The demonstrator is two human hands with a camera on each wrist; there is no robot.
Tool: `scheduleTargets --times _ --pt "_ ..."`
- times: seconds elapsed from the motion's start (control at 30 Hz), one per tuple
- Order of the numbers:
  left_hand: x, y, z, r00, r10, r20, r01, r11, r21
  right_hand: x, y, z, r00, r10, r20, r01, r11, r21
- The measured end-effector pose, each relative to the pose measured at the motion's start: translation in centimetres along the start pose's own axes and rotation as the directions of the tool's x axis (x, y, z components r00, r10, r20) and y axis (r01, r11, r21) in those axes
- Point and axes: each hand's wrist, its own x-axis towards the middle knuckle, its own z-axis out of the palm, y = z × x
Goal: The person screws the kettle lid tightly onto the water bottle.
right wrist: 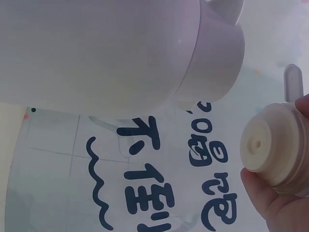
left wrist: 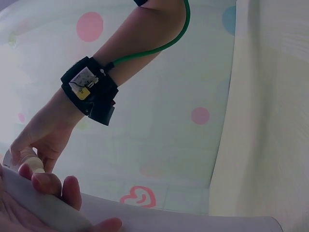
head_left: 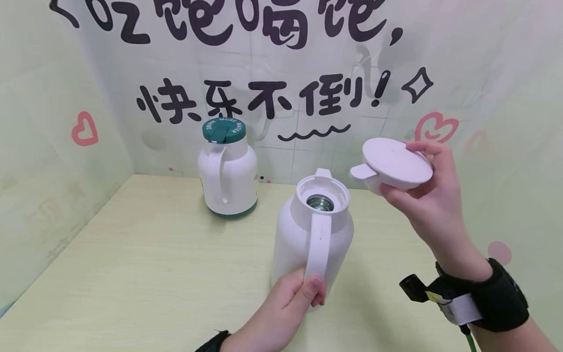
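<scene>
A white thermos jug [head_left: 313,230] stands uncapped on the pale wooden table [head_left: 145,274], its steel mouth showing. My left hand [head_left: 288,303] grips the bottom of the jug's handle [head_left: 317,244]; in the left wrist view my fingers [left wrist: 53,186] curl round that handle. My right hand [head_left: 422,195] holds the white lid [head_left: 393,164] in the air, up and to the right of the jug's mouth. The right wrist view shows the lid's cream stopper underside [right wrist: 275,145] held beside the jug body [right wrist: 111,53].
A second white jug with a green lid [head_left: 227,168] stands farther back on the left, near the wall. Printed backdrop walls [head_left: 281,73] close off the back and both sides. A black wrist strap with a green cable [head_left: 479,300] sits on my right wrist.
</scene>
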Motion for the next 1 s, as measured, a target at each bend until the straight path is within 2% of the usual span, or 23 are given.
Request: scheduleTargets --times 0.3,1.0 --pt "0.0 -0.1 0.0 1.000 -0.014 -0.009 0.014 1.000 0.018 0.8 -1.2 0.6 0.996 0.053 0.067 -0.047 0.995 -0.087" --pt "0.0 0.0 0.1 1.000 0.027 -0.016 -0.027 1.000 0.004 1.9 -1.8 2.7 0.988 0.042 0.151 -0.031 0.997 -0.077"
